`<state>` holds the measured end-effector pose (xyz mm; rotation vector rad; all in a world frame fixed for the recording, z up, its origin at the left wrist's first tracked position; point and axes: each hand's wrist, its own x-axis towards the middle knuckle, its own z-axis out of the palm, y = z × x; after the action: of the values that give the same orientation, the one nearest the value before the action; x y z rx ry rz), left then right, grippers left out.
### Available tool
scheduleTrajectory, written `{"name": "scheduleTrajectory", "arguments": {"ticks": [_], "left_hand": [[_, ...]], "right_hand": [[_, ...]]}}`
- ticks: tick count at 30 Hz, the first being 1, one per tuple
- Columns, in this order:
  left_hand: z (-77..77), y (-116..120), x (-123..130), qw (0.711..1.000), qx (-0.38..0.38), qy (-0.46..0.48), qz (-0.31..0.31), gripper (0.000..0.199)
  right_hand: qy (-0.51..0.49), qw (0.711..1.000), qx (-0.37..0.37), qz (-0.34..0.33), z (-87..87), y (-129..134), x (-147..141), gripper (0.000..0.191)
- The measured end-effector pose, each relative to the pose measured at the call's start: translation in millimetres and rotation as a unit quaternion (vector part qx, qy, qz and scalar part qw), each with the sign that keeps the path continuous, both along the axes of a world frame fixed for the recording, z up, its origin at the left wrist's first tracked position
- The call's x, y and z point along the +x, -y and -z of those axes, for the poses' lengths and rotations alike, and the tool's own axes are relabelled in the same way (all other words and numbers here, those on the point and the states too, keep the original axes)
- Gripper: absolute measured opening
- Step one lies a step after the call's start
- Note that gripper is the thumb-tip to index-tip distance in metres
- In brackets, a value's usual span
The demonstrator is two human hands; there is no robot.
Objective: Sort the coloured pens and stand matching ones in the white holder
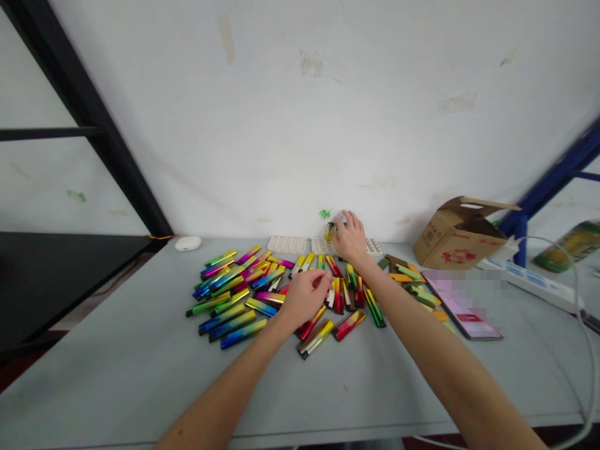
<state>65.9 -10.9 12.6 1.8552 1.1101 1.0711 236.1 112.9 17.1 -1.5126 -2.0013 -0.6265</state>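
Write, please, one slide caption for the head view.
Right hand at a pale tray, left hand among shiny colourful pieces, grey table.

Grey flat counter [140, 381]. On it: scattered shiny multicoloured metallic sticks [232, 325]; white dimpled trays [287, 244] along back; white rounded case [188, 243] far left; right side: open brown cardboard box [452, 247], pink-screened slim tablet [454, 301], white power strip [534, 287].

A single view, worn on the head, looks forward and down from above the near side of the bench [112, 375] — close in, with the left hand [307, 297] and right hand [351, 239] around mid-frame — and faces the white wall [281, 125] behind.
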Motion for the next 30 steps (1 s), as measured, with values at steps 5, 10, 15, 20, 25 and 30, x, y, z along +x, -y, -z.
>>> {"name": "scheduleTrajectory", "arguments": {"ticks": [5,10,15,20,25,30], "left_hand": [[-3.6,1.5,-2.3,0.999,0.031,-0.040,-0.007,0.031],[-11.5,4.9,-7.7,0.975,0.127,-0.179,-0.039,0.031],[-9.5,6.7,-8.1,0.943,0.184,-0.277,-0.023,0.027],[-3.9,5.8,-5.0,0.938,0.185,-0.292,-0.029,0.024],[-1.8,3.1,-8.1,0.940,0.196,-0.276,-0.050,0.026],[-4.6,4.1,-9.8,0.933,0.207,-0.288,-0.050,0.027]], "right_hand": [[-0.021,0.999,-0.021,-0.027,2.8,5.1,11.0,0.041],[-0.140,0.989,0.003,-0.050,0.6,33.0,31.1,0.038],[-0.173,0.954,-0.187,-0.160,4.2,88.6,48.7,0.027],[-0.099,0.960,-0.197,-0.174,13.0,122.5,46.7,0.032],[-0.074,0.960,-0.177,-0.204,19.8,120.8,47.4,0.046],[-0.052,0.965,-0.183,-0.181,25.1,112.6,58.3,0.066]]}}
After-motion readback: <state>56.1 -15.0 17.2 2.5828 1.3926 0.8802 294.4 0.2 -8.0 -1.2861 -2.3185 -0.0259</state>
